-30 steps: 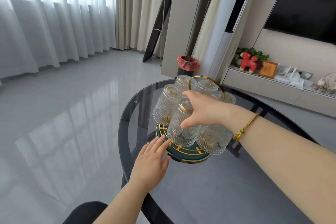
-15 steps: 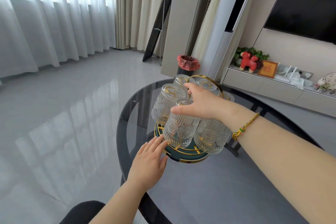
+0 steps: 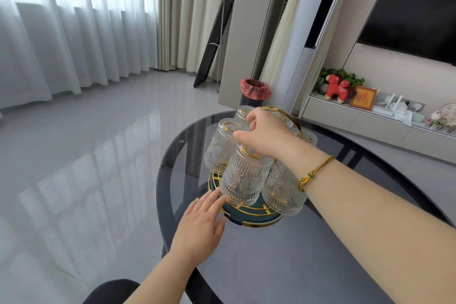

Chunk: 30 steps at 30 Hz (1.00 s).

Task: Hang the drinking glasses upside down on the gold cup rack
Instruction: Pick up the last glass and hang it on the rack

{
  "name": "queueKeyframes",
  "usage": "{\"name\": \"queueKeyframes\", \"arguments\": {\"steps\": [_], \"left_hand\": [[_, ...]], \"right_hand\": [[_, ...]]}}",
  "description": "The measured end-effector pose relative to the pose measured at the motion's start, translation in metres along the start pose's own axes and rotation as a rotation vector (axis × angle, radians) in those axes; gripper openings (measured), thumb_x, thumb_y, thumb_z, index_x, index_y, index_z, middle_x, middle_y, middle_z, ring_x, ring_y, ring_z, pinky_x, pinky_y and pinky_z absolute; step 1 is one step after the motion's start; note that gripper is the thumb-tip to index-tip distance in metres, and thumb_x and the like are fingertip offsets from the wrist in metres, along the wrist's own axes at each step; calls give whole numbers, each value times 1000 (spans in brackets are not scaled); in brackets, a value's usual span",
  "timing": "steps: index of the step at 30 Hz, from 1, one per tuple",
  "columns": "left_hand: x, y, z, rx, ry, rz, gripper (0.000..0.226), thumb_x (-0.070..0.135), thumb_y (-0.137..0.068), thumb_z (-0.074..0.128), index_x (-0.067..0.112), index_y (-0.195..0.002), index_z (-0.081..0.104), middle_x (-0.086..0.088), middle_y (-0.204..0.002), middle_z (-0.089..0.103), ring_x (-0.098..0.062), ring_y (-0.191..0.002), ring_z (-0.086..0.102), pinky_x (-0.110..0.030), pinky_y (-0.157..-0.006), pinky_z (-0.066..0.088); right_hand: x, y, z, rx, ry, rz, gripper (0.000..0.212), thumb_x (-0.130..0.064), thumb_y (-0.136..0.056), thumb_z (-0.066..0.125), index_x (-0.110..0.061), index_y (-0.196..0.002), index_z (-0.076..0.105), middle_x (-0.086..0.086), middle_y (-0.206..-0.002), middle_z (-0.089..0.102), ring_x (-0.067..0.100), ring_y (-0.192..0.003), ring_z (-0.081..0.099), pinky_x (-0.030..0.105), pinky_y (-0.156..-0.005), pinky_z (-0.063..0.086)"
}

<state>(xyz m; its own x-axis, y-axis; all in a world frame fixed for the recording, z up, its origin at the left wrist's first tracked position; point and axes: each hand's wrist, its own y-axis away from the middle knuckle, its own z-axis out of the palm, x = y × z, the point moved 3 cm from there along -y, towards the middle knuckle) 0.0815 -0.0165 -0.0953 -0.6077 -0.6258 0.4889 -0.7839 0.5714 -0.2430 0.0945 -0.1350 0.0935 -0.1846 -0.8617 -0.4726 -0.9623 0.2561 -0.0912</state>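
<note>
The gold cup rack [image 3: 249, 217] stands on a round dark glass table [image 3: 296, 261], with a green and gold base and a gold ring handle [image 3: 294, 119] on top. Several ribbed clear drinking glasses hang tilted around it: a front glass [image 3: 243, 182], a left glass [image 3: 218, 153], a right glass [image 3: 283, 196] and a back glass [image 3: 241, 112]. My right hand [image 3: 267, 134] hovers over the top of the front glass with loosely curled fingers that hold nothing. My left hand [image 3: 199, 224] lies flat on the table, its fingertips against the rack's base.
The table's left rim [image 3: 160, 180] runs close to the rack, with glossy grey floor beyond it. A bin with a red liner [image 3: 255, 89] stands behind the table. A low shelf [image 3: 370, 118] with ornaments runs along the right wall.
My right hand has let go of the front glass and risen towards the rack's top. That glass now hangs steeper on its peg. My left hand has stayed at the base.
</note>
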Motion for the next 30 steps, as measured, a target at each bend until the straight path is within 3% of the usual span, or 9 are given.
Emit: {"name": "queueKeyframes", "arguments": {"steps": [3,7,16,21,30], "left_hand": [[0,0,0,-1,-3,3,46,36,-93,30,31,-137,16,8,-152,13,-9,-140,7,-25,-112,0],[0,0,0,-6,-1,-2,46,36,-93,30,31,-137,17,8,-152,13,-9,-140,7,-26,-112,2],[1,0,0,-14,1,-7,46,36,-94,29,31,-137,16,8,-153,12,-10,-140,7,-27,-113,2],[1,0,0,-14,-9,-4,46,37,-94,29,31,-137,15,8,-153,12,-10,-140,7,-27,-113,3],[-1,-1,1,-4,-6,2,45,37,-93,31,31,-136,18,8,-152,14,-9,-139,9,-25,-113,4]], "right_hand": [[-1,-2,4,-68,27,28,45,-31,-81,53,-10,-119,40,8,-113,50,23,-98,48,30,-74,36],[0,-5,4,-36,-95,40,38,-23,-82,52,-12,-118,42,8,-119,50,20,-96,48,31,-77,41],[-6,-5,6,-43,-26,10,51,-28,-75,65,-10,-116,42,2,-101,44,17,-87,46,30,-72,40],[-13,-8,11,-49,106,5,63,-31,-71,69,-6,-121,39,11,-124,49,26,-109,49,30,-74,37],[-12,-20,17,45,142,2,53,-31,-74,65,-4,-115,43,13,-119,55,29,-105,52,28,-72,37]]}}
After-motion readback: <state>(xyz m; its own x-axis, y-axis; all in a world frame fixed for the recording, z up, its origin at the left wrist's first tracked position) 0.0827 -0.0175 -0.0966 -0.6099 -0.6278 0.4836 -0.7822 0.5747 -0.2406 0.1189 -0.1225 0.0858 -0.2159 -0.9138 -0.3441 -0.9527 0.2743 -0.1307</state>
